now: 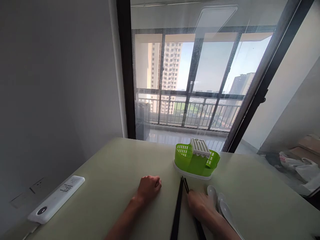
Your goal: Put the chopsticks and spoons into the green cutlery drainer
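My left hand (150, 185) rests on the table as a loose fist, with nothing showing in it. My right hand (200, 204) is closed on black chopsticks (185, 184), whose thin ends stick out ahead of the fingers; the thicker ends come out below the wrist. Between my two hands lie more black chopsticks (177, 208), side by side on the table. Several white spoons (226, 210) lie just right of my right hand, partly covered by the forearm. Beyond the chopstick tips stands a green utensil holder (197, 165) with a white slotted top and white base.
The pale table (120, 160) meets a wall on the left. A long white power strip or similar device (58, 199) lies along its left edge, with a cord. A glass door (180, 76) is behind the table. Plastic bags (300, 168) and a box sit off to the right.
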`<act>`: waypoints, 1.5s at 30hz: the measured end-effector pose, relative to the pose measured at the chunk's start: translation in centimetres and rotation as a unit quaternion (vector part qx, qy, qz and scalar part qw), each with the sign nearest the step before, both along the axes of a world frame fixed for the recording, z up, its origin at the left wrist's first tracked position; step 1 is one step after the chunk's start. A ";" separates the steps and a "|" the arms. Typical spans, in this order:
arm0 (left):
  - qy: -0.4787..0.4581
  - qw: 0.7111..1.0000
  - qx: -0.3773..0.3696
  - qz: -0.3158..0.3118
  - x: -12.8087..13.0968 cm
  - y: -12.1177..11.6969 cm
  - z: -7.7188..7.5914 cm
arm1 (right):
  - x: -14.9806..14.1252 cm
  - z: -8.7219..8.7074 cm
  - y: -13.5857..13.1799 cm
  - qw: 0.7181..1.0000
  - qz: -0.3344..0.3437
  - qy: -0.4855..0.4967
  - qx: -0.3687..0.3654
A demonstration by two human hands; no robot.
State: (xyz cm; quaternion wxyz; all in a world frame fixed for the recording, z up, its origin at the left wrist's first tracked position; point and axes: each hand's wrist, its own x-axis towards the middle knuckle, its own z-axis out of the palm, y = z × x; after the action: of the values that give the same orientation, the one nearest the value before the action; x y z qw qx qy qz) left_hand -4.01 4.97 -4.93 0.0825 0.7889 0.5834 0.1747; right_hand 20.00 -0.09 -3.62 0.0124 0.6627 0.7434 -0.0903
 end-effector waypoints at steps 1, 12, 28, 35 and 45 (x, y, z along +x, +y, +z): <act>-0.001 1.000 0.000 -0.001 0.0 0.0 0.0 | 0.3 0.2 0.1 1.000 -0.003 0.004 -0.006; -0.043 0.999 0.006 -0.007 0.3 -0.4 0.1 | 0.7 8.2 -0.2 0.960 0.076 0.238 0.130; -0.317 0.933 -0.072 -0.153 2.4 -2.0 2.0 | -3.5 7.0 2.8 0.867 0.183 0.393 0.244; -0.327 0.929 -0.104 -0.137 2.3 -1.7 2.1 | -2.9 6.5 2.8 0.862 0.181 0.430 0.199; -0.323 0.936 -0.107 -0.092 2.0 -1.5 1.9 | -2.6 8.7 2.5 0.854 0.181 0.424 0.242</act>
State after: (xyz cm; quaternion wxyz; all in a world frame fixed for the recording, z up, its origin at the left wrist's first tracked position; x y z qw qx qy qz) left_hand -2.04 3.45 -3.04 0.3662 0.7269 0.4653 0.3478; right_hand 17.38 2.36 5.13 -0.4489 0.3957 0.7816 -0.1760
